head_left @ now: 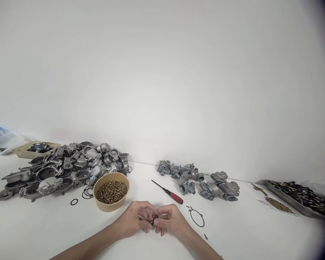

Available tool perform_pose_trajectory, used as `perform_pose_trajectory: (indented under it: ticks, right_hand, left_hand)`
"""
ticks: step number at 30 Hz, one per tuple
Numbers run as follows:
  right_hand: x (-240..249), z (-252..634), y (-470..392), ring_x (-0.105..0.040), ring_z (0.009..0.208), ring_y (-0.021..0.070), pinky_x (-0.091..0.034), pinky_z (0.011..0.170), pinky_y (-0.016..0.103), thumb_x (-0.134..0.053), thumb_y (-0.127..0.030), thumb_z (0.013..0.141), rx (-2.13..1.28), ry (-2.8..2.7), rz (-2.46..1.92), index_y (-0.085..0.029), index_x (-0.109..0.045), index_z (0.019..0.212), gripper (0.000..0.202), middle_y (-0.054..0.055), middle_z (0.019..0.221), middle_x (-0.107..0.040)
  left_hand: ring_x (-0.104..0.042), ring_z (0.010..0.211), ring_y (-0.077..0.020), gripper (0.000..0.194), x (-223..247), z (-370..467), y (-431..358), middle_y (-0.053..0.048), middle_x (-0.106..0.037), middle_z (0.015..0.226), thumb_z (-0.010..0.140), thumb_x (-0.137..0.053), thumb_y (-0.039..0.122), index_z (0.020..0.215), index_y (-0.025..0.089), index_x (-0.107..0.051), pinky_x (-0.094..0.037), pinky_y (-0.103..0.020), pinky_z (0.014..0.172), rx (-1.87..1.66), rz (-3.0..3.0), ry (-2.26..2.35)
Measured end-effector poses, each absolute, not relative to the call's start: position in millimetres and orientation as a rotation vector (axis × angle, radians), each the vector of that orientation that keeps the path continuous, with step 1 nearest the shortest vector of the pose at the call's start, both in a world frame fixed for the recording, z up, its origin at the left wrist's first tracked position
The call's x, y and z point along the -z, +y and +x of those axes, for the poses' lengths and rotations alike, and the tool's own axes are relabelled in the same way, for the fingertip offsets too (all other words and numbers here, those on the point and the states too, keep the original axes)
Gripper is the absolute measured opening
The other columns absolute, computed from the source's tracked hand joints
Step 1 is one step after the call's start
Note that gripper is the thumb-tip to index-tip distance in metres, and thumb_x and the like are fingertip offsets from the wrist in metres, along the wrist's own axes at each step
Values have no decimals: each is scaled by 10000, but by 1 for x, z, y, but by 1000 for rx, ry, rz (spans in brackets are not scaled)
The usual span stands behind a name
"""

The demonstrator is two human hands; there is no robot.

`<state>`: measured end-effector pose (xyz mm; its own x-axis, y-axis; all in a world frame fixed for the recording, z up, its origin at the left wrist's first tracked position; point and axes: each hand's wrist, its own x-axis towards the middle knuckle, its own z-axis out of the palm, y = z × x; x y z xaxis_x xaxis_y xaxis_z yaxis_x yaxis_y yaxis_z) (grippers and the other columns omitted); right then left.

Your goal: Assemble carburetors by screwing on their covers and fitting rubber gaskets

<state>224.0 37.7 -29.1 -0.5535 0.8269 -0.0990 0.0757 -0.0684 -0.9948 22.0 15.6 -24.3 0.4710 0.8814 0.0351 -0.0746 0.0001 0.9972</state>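
- Pinching dark part [153, 220] at fingertips; left hand [134, 217], right hand [172, 218] both closed on it
- Bowl [110, 207] just beside left
- Screwdriver [175, 197], ring [204, 220] near right

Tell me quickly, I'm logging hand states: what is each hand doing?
Left hand: fingers closed on a small black ring.
Right hand: fingers closed on it too.
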Motion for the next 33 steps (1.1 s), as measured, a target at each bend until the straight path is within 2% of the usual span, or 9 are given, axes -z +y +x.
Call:
perform_pose_trajectory:
  ticks: [5,14,22,28,33]
  right_hand:
    - [28,227,39,-694,644,199,-527,571,289,-792,-556,697,-1740,-1589,-921,-74,-781,872,513,125,720,-733]
    - [35,225,41,-684,582,167,-543,579,283,-826,-496,685,-1703,-1650,-1004,-99,-799,845,428,94,662,-732]
    - [28,222,36,-675,563,164,-520,538,255,-817,-496,684,-1682,-1705,-1041,-98,-774,768,408,74,619,-720]
    - [22,222,35,-660,546,155,-532,544,264,-837,-466,657,-1726,-1669,-1046,-105,-752,768,387,56,607,-709]
    - [16,223,32,-653,533,146,-508,520,243,-821,-438,676,-1717,-1620,-1068,-111,-742,759,347,59,613,-719]
  left_hand:
    - [-583,661,-150,343,24,21,17,18,-561,710,606,-722,120,946,162,-706,-552,-288,577,-899,1359,775]
    - [-587,644,-147,338,28,19,16,27,-545,703,619,-700,103,951,165,-693,-544,-290,582,-865,1398,733]
    - [-520,596,-110,271,23,20,12,27,-555,695,645,-678,94,908,158,-678,-403,-222,542,-851,1493,766]
    - [-551,697,-126,277,17,22,10,7,-609,746,642,-634,45,888,158,-693,-357,-204,579,-883,1630,835]
    - [-470,587,-82,273,11,20,9,26,-588,783,653,-628,61,896,172,-685,-349,-202,554,-842,1655,877]
